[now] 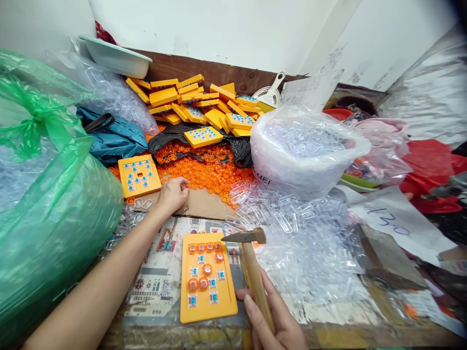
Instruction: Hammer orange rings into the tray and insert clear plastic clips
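A yellow plastic tray point(207, 278) lies flat on the worktop point(160, 291) close to the person, its long side running away from them. Orange translucent caps sit in several of its sockets near the far end, while blue-and-white inserts show in the others. Just beside its right edge, the right hand point(272, 321) is clenched around the wooden handle of a small hammer point(251, 262); the thumb lies along the handle and the metal head hangs over the tray's far right corner, pointing left.

The left hand point(174, 193) reaches forward past the tray, fingers curled down at the edge of a heap of loose orange caps point(204, 167); whether it pinches any cap cannot be told. Left of that hand lies a second yellow tray point(139, 175) filled with blue inserts only. Behind the caps, a stack of more yellow trays point(197, 104) leans against the back wall, over a black plastic bag.

To the right of the caps, clear plastic clips point(292, 228) spread across the worktop, and a white tub point(302, 150) wrapped in clear film holds more of them. A large green plastic bag point(47, 194) fills the left side, with a blue bag point(113, 136) behind it.
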A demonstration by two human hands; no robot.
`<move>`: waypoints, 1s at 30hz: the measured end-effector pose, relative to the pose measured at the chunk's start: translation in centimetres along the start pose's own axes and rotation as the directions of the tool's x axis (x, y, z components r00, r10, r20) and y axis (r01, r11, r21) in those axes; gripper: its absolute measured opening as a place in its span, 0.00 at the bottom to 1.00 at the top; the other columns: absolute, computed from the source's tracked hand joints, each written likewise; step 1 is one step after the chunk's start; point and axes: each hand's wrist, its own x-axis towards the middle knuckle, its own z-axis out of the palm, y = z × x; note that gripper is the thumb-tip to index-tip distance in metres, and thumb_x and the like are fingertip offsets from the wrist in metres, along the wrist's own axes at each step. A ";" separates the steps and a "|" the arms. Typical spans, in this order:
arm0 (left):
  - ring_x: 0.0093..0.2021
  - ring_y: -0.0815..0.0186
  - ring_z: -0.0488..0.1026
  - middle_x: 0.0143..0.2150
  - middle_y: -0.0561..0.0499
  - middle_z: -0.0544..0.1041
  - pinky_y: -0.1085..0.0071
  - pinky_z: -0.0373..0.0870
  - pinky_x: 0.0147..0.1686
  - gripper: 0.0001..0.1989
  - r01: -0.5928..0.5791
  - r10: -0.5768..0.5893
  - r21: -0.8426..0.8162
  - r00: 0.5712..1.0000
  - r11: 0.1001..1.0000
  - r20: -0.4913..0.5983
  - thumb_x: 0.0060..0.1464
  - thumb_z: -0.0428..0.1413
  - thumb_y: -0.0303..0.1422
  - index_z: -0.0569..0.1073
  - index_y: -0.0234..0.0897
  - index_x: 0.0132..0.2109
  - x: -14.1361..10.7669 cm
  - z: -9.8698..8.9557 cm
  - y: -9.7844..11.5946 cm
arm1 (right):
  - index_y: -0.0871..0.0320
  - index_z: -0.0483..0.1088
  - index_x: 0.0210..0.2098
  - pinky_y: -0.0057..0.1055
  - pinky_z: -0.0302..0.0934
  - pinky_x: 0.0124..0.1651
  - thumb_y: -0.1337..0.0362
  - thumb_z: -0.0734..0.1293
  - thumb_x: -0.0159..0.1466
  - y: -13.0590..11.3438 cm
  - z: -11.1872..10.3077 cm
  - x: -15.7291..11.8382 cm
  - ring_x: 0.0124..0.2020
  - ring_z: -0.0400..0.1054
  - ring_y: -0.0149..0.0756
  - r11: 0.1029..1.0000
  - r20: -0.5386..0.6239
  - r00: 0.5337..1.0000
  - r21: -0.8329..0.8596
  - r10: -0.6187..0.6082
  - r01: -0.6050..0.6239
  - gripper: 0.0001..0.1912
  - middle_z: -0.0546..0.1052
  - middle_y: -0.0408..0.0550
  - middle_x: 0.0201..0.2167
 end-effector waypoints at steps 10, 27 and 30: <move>0.47 0.60 0.72 0.49 0.46 0.74 0.57 0.71 0.46 0.11 0.006 -0.003 0.032 0.995 0.999 -0.101 0.59 0.56 0.35 0.72 0.33 0.44 0.3 0.0 -0.3 | 0.54 0.62 0.61 0.22 0.56 0.13 0.47 0.66 0.60 -0.1 0.3 -0.1 0.11 0.57 0.23 0.995 0.001 1.000 0.097 0.026 -0.026 0.33 0.80 0.47 0.33; 0.44 0.62 0.74 0.44 0.48 0.76 0.58 0.71 0.46 0.07 -0.139 0.139 -0.110 0.990 0.984 -0.006 0.59 0.56 0.33 0.74 0.33 0.40 -1.7 0.6 -0.1 | 0.55 0.63 0.60 0.23 0.54 0.10 0.45 0.67 0.57 -0.1 0.2 0.1 0.09 0.57 0.24 0.988 -0.019 0.997 0.136 0.068 -0.065 0.36 0.81 0.49 0.35; 0.38 0.64 0.75 0.39 0.49 0.77 0.63 0.73 0.42 0.05 -0.169 0.167 -0.178 0.986 0.969 -0.026 0.57 0.56 0.28 0.75 0.33 0.40 -3.6 0.3 0.4 | 0.55 0.63 0.60 0.23 0.57 0.10 0.45 0.66 0.58 -0.1 0.2 0.1 0.09 0.59 0.24 0.993 -0.015 0.999 0.111 0.039 -0.038 0.35 0.81 0.49 0.35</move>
